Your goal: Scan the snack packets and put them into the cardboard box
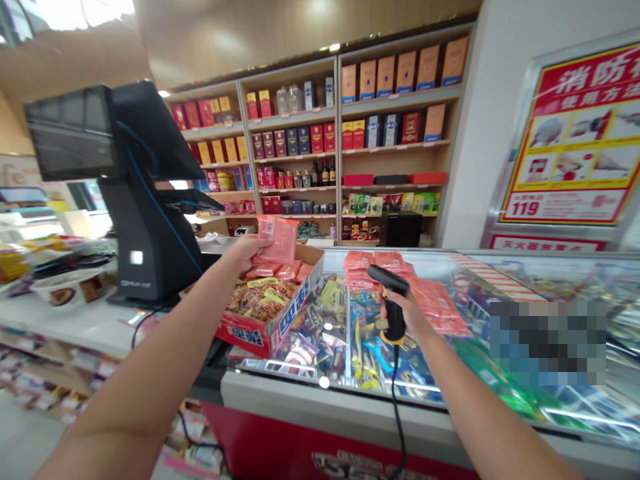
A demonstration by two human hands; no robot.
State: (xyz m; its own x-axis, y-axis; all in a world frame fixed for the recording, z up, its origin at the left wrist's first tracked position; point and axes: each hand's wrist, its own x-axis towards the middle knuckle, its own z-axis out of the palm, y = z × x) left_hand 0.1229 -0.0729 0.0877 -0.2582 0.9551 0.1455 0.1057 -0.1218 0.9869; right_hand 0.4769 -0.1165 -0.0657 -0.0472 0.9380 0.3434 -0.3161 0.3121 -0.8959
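Note:
My left hand is closed on the left edge of a flat pink-orange packet, which shows a white barcode label. The packet is held up over the back of an open red cardboard box. Inside that box are more pink-orange packets at the back and snack bags with yellow labels in front. My right hand grips the handle of a black and yellow barcode scanner, its head pointing left and its cable hanging down. Behind the scanner, piles of pink-orange packets lie on the glass top.
A glass-topped freezer full of colourful wrapped goods spans the front. On the left counter stands a black point-of-sale screen. Green packages lie at right. Shelves of boxes and bottles line the back; a red sign hangs right.

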